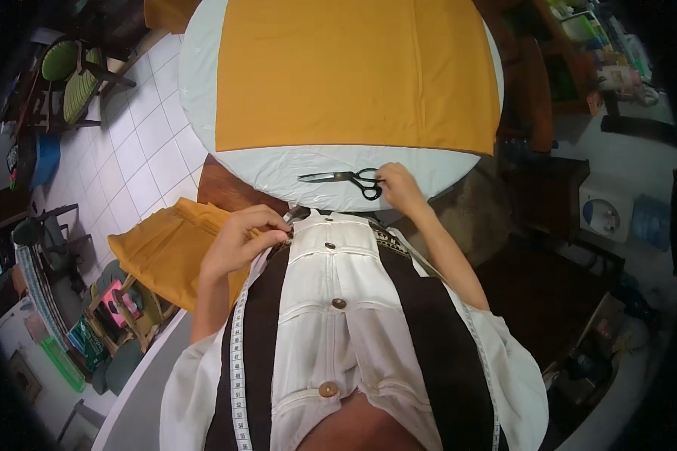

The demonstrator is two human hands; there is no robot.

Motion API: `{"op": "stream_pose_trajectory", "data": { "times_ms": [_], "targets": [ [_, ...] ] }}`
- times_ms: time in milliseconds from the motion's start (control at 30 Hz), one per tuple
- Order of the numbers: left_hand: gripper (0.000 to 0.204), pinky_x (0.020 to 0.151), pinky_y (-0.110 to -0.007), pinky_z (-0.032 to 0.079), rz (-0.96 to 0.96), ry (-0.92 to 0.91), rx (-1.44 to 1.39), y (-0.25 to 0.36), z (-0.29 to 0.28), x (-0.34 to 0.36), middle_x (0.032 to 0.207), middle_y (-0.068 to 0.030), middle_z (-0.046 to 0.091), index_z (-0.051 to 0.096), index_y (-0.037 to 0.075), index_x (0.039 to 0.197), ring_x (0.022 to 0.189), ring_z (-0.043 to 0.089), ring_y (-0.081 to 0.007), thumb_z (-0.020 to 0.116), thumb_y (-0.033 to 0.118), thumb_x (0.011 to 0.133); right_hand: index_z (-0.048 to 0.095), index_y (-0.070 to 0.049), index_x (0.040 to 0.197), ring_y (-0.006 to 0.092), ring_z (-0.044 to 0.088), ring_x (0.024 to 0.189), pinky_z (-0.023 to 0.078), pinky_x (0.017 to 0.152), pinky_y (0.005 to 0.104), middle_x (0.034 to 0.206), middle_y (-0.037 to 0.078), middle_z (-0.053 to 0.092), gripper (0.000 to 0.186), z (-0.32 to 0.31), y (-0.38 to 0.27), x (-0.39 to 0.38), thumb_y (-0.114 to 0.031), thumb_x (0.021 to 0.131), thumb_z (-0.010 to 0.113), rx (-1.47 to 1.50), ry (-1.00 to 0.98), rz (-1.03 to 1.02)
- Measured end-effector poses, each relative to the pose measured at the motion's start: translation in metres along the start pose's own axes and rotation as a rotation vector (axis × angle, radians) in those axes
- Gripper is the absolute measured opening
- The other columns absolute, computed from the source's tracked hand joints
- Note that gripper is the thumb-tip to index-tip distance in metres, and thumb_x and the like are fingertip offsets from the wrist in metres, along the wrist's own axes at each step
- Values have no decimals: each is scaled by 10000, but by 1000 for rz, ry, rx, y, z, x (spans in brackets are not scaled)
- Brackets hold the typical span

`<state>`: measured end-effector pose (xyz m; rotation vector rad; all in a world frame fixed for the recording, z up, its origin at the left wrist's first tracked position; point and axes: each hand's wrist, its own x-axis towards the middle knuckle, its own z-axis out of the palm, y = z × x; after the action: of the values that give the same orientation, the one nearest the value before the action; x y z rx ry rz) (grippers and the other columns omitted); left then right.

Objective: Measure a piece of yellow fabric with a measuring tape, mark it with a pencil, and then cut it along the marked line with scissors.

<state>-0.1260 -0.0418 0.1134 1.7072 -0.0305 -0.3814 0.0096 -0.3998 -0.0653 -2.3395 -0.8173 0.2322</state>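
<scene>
Black-handled scissors (341, 177) lie on the near part of a round table (271, 169) with a white cover, blades pointing left. My right hand (403, 189) is at their handle loops, its fingers curled and closed at the loops' right side. Beyond the scissors, a large mustard-yellow cloth (353, 75) is spread flat with a straight near edge. My left hand (242, 234) is at the left side of my waist, thumb and fingers drawn together by a patterned belt. What lies between those fingertips is hidden. A white tape measure (238, 361) hangs down both sides of my front.
Another mustard-yellow cloth (169, 252) drapes left of me, below the table. Chairs with green cushions (83, 86) stand on the tiled floor at far left, near a blue bin (47, 159). Dark wooden furniture (534, 98) and a white appliance (605, 209) are on the right.
</scene>
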Motion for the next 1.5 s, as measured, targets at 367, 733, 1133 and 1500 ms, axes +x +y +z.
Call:
{"op": "stream_pose_trajectory", "data": {
  "times_ms": [367,733,1133,1500],
  "targets": [
    [137,564,-330,512,1488,-264,-1033,169,-4,-62,669,-98,594,616,62,749,572,549,-249,690,103,858,631,-65,840,348,582,841,492,768,424,882,109,601,91,40,8,5,-31,758,648,-325,-97,-229],
    [186,700,-303,548,1084,-359,-659,190,-2,-111,875,-28,630,705,119,1112,771,583,-149,668,182,941,657,-46,884,314,616,757,511,720,359,933,106,635,108,12,-2,12,-64,778,663,-19,-406,45],
    [114,804,-365,498,336,289,670,-66,1,56,947,-78,686,696,40,919,896,598,-284,716,73,812,533,-28,1335,131,582,716,473,671,244,867,55,620,516,-28,-19,-49,4,857,726,940,29,653],
    [65,753,-397,479,658,225,764,-176,71,193,883,-88,635,671,76,837,832,585,-305,661,138,823,497,31,1359,127,544,566,451,542,254,809,58,602,500,-14,-71,-101,-88,929,720,1019,295,945]
  ]
}}
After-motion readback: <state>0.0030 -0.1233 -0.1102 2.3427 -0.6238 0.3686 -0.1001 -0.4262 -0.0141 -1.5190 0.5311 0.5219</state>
